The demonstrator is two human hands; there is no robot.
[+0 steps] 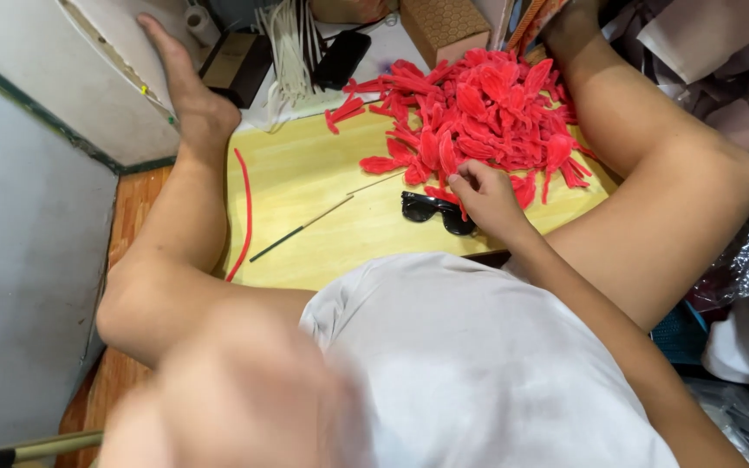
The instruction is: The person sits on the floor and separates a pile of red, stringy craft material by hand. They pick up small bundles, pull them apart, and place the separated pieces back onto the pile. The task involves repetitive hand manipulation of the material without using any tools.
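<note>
Your right hand [485, 198] lies knuckles-up on the yellow table [305, 251], its fingers [470, 178] curled closed around a red petal piece at the near edge of the red petal pile [478, 113], black sunglasses [431, 210] just beside them. Beyond the pile stands a tan box with a honeycomb pattern [444, 26]. Your left hand [244, 407] is a blur close to the camera; you cannot tell whether it is open or closed.

Yellow board [305, 173], grey wall [19, 260] (wooden floor [123, 373])

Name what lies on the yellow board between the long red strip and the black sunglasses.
In the head view, a thin dark-tipped stick lies slantwise between the long red strip and the black sunglasses on the yellow board.
</note>
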